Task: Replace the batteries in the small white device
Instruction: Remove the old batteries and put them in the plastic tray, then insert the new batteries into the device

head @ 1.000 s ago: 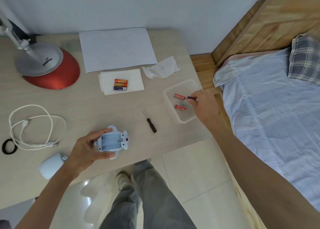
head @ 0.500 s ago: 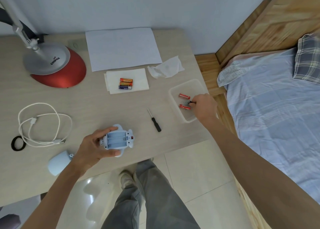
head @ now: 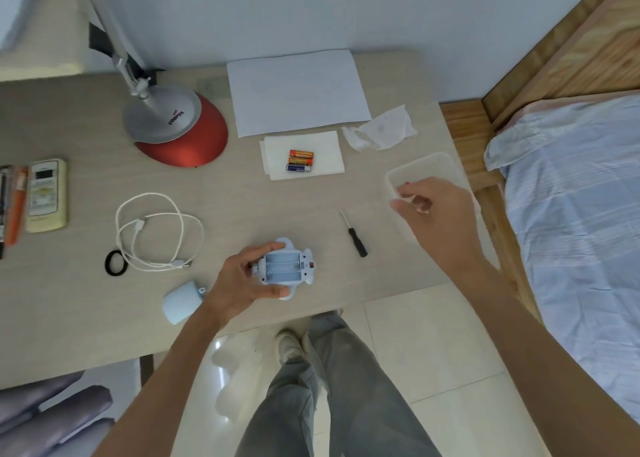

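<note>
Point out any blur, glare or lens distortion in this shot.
Head view: soft, even daylight with faint shadows; the right hand over the clear tray is motion-blurred; the white device in the left hand is sharp; glare spots sit on the floor tiles; wide-angle bending curves the desk edges.

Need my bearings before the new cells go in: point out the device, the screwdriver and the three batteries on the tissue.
device (head: 282,267), head view, on its open battery bay
screwdriver (head: 357,244), head view, on its black handle
batteries (head: 300,161), head view, on the middle cell
</note>
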### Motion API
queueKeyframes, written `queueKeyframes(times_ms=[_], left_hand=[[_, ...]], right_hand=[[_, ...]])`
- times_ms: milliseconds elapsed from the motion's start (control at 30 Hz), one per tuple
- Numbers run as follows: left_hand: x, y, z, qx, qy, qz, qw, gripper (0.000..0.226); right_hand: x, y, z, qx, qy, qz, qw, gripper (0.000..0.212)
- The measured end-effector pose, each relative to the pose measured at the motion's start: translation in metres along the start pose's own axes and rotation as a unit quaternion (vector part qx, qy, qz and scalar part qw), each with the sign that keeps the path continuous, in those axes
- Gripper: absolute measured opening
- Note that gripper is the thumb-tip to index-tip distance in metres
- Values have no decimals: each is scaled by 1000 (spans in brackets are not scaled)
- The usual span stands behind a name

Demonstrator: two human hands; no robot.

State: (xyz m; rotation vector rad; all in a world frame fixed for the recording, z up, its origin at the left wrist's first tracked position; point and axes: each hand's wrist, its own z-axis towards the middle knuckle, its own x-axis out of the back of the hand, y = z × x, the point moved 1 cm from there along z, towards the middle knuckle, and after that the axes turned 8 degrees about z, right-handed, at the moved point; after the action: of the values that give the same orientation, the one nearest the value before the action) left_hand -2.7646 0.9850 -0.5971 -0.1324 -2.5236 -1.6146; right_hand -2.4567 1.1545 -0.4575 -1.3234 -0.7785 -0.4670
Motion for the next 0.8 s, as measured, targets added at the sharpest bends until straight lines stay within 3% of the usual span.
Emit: queueKeyframes(times_ms=[67,167,267,533,800], left_hand=[[0,5,-2,0,3,-1,1000,86],[0,6,-2,3,11,1,1000,85],[0,6,-1,11,14,16,1000,86],[0,12,-5,12,9,27,1000,86],[0,16,-7,20,2,40,999,87]], right_hand=[[-27,-20,-23,-4,-88,75,993,34],[-75,-31,-52,-1,-226,101,969,62],[-114,-26,-70,-2,-291,165,942,74],[-151,-11,-74,-94,-277,306,906,77],[-161,-7,-73,-97,-247,315,911,67]])
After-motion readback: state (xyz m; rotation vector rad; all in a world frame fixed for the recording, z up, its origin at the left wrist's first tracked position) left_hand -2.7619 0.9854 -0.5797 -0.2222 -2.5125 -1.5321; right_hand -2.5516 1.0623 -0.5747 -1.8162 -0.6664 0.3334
